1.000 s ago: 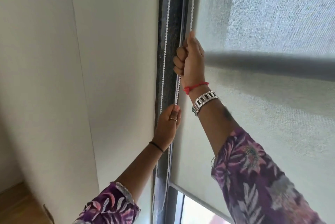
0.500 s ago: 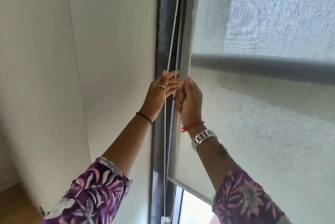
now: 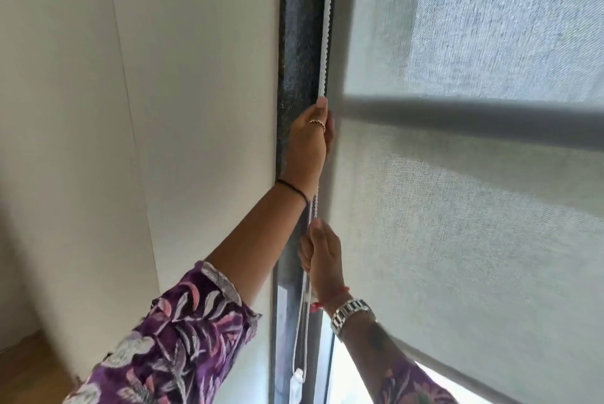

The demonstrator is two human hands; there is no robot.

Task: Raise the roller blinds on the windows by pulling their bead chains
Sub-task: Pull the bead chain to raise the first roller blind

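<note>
White bead chain (image 3: 327, 11) ×1 | left hand (image 3: 309, 145), right hand (image 3: 322, 259) grip ×2

Roller blind (image 3: 457, 207) matt woven cloth (coarse mesh weave); bead chain (image 3: 327, 27) white plastic; wall (image 3: 179, 109) smooth matt.

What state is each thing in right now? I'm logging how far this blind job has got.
roller blind: partly raised, bottom bar above the sill, bright gap below it.
bead chain: taut above the upper hand, looped slack below, ending at a white connector.
left hand: high, gripping the chain.
right hand: lower, gripping the chain.
window frame: dark, upright beside the chain.
</note>
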